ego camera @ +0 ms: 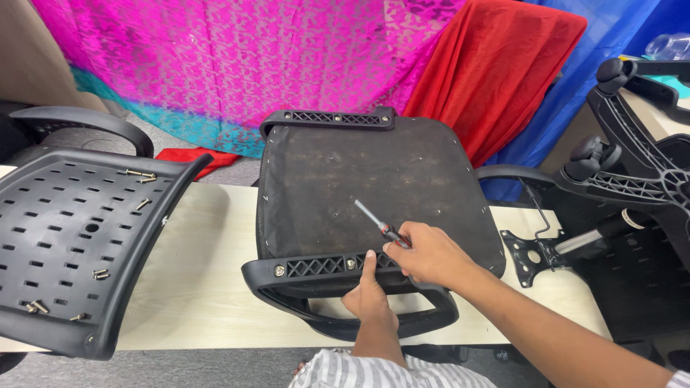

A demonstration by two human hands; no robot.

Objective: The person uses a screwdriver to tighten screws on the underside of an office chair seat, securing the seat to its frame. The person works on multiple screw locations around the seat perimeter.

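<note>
Fingers of right hand [430, 253]: clenched round the handle of a screwdriver [381, 226], red-and-black grip, shaft pointing up and left, away from the person, tip resting on or just above the seat underside. Long axis of tool: diagonal, from near right to far left. Left hand [369, 293]: nearer the person, grasping the near armrest [345, 294], thumb up against its ribbed mounting bar, other fingers hidden beneath it. Nearest fastener: bolt head [279, 271] at the left end of that bar, well left of the screwdriver tip and closer to the left hand; a second one just beside the thumb. Seat [374, 183]: black, upside down on the worktop [208, 287], pale wood, with the far armrest mount [329, 118] along its back edge. Left of seat: perforated black backrest shell [72, 244] lying on the worktop, loose screws [140, 174] scattered across it. Right of seat: chair base [640, 172] with castors, tipped on its side, and a metal mechanism plate [530, 256] just beside the seat's right corner. Behind all: draped cloths, pink [237, 65], red [496, 65] and blue [611, 43].
</note>
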